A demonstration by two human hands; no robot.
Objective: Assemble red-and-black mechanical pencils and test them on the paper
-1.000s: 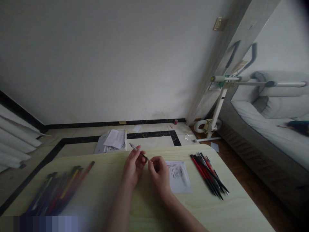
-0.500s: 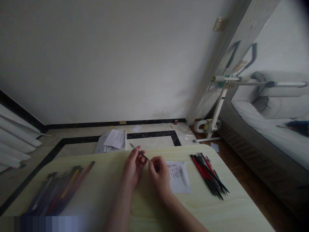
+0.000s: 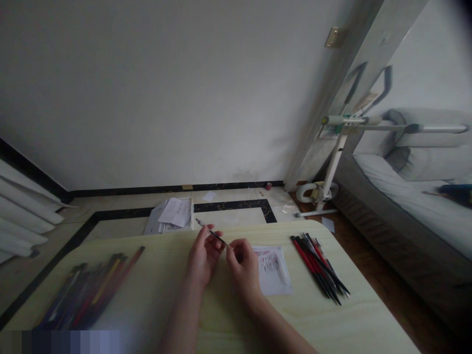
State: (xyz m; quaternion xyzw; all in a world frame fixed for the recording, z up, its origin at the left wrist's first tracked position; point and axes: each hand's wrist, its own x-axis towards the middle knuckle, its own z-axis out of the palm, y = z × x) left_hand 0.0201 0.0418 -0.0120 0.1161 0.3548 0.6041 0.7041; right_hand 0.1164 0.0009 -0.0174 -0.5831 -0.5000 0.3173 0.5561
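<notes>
A slim dark pen [image 3: 217, 237] with a clear end slants between my two hands, above the table. My left hand [image 3: 204, 253] pinches it along its upper part, the other fingers loosely curled. At the pen's lower right end, my right hand [image 3: 243, 265] has thumb and fingertips closed on the tip. Partly behind my right hand, a sheet of white paper [image 3: 276, 282] with dark and reddish scribbles lies on the table. To its right rests a bunch of red and black pens [image 3: 317, 265].
A blurred pile of blue, red and yellow pens [image 3: 88, 290] lies on the left of the pale wooden table [image 3: 162, 295]. Beyond the table, papers [image 3: 177, 212] sit in a box on the floor. White exercise equipment [image 3: 334, 167] and a grey sofa [image 3: 372, 191] stand at right.
The pen's upper left end has shifted slightly further left in my left hand. Both hands otherwise keep nearly the same place.
</notes>
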